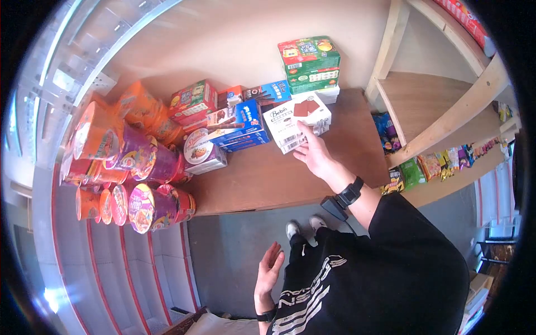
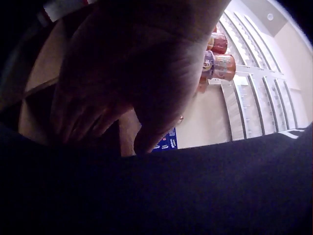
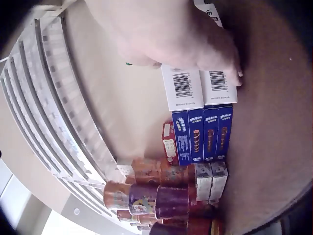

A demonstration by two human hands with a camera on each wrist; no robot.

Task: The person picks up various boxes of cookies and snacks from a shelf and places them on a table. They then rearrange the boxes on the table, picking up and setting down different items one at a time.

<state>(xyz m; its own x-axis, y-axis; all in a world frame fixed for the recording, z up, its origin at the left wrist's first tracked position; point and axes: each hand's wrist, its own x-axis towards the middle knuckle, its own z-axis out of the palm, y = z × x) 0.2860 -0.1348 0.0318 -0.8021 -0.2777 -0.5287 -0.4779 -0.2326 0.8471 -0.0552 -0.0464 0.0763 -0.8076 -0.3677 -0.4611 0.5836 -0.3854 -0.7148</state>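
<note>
On the brown tabletop sits a stack of two white Bebin biscuit boxes (image 1: 285, 119), a dark biscuit pictured on the upper one. My right hand (image 1: 314, 152) grips the stack at its near side, thumb over the top box. In the right wrist view, the right hand (image 3: 195, 44) covers part of the white boxes (image 3: 183, 88), whose barcodes face the camera. Blue biscuit boxes (image 1: 237, 124) stand directly left of the white ones. My left hand (image 1: 269, 268) hangs in front of the body with loose fingers, holding nothing; the left wrist view shows its back (image 2: 132, 73) in shadow.
Green and red boxes (image 1: 310, 64) are piled at the back by the wall. An oval-labelled box (image 1: 204, 151) and stacked noodle cups (image 1: 151, 156) fill the table's left side. Wooden shelving (image 1: 441, 123) with snack bags (image 1: 430, 167) rises on the right. Brown tabletop (image 1: 251, 181) shows in front.
</note>
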